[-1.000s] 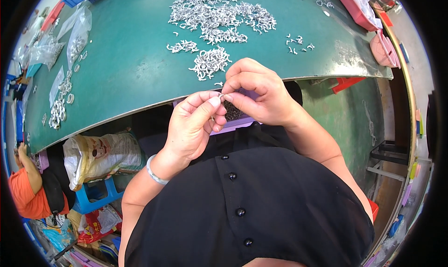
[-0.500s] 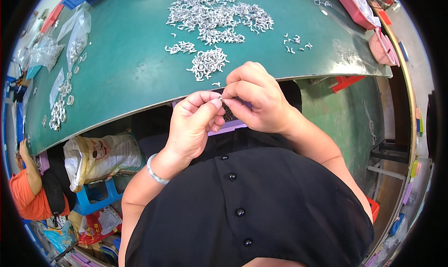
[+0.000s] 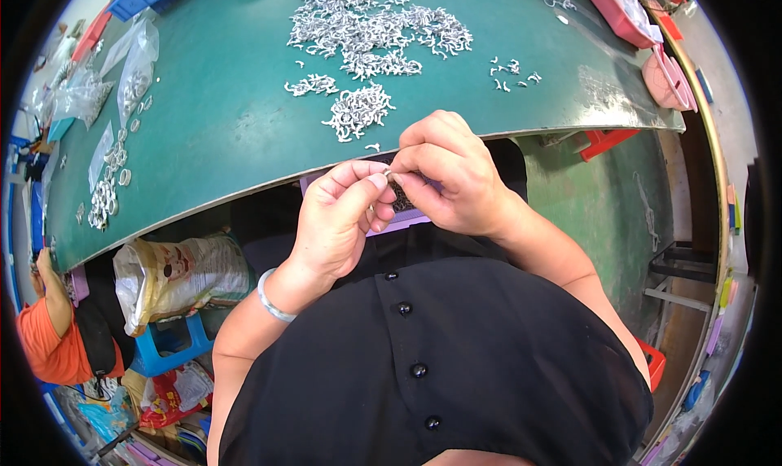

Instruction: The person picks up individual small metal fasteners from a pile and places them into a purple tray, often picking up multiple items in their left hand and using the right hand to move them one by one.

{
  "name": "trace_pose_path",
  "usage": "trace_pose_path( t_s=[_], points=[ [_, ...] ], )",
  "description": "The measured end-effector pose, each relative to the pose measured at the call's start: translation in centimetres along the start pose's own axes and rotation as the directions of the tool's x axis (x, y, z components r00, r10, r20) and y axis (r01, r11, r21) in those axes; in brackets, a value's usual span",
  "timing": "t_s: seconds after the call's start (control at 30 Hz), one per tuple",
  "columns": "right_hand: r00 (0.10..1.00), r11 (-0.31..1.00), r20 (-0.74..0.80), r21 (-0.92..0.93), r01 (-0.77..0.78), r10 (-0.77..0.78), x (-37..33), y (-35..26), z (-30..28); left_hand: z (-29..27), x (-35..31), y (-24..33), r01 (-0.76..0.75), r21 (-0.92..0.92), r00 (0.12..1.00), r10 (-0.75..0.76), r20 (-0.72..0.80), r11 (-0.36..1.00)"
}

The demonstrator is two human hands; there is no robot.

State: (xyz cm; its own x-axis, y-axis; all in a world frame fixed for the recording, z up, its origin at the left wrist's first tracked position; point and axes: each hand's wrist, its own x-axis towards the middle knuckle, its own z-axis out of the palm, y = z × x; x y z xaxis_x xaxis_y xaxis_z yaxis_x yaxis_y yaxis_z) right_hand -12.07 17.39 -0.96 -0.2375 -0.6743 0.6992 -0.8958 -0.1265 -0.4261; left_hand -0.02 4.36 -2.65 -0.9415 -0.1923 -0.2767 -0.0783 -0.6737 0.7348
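My left hand [image 3: 343, 213] and my right hand [image 3: 450, 173] meet just off the table's near edge, thumbs and forefingers pinched together. Between the fingertips sits a tiny light piece [image 3: 386, 173], mostly covered, so its kind cannot be made out. Below the hands, partly hidden by them, is a purple tray [image 3: 405, 221] with small dark bits in it. On the green table [image 3: 220, 124], a small heap of curved white-grey pieces [image 3: 358, 112] lies just beyond my hands, with one loose curved piece [image 3: 373, 147] near the edge. A much larger pile [image 3: 366, 30] of the same pieces spreads behind it.
Clear plastic bags [image 3: 137, 71] and several white rings [image 3: 103, 201] lie on the table's left. Pink baskets [image 3: 666, 79] stand at the right edge. A printed sack [image 3: 183, 274] rests on a blue stool [image 3: 171, 344]. A person in an orange shirt [image 3: 50, 340] sits far left.
My hands stay pinched together in nearly the same place. The view has shifted slightly, so the piles sit a little further left. Nothing is visibly picked up or let go.
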Motion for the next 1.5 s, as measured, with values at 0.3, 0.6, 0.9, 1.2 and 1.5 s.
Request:
trace_pose_path(
  t_s=[0.3,0.6,0.9,1.2,1.5],
  points=[
    [0.957,0.888,-0.244,-0.389,-0.243,0.155,-0.3,4.7,-5.2,-0.5,0.3,0.1,0.052,-0.213,0.984,-0.013,0.179,0.976],
    [0.972,0.853,-0.195,-0.479,-0.208,0.127,-0.4,5.1,-5.3,-0.7,0.2,-0.1,0.144,-0.251,0.979,-0.101,0.175,0.957],
    [0.997,0.987,0.072,-0.152,0.043,-0.032,1.4,1.3,0.4,-1.2,-0.1,-0.1,0.167,-0.364,0.978,-0.107,0.18,0.916],
    [0.995,0.993,0.098,-0.115,0.027,-0.015,1.3,1.5,0.8,-1.0,-0.1,0.1,0.17,-0.357,0.98,-0.119,0.161,0.919],
    [0.985,0.98,0.111,0.13,-0.15,0.136,1.0,1.2,0.3,-0.8,-0.1,0.3,0.129,-0.205,0.985,-0.101,0.14,0.97]
  ],
)
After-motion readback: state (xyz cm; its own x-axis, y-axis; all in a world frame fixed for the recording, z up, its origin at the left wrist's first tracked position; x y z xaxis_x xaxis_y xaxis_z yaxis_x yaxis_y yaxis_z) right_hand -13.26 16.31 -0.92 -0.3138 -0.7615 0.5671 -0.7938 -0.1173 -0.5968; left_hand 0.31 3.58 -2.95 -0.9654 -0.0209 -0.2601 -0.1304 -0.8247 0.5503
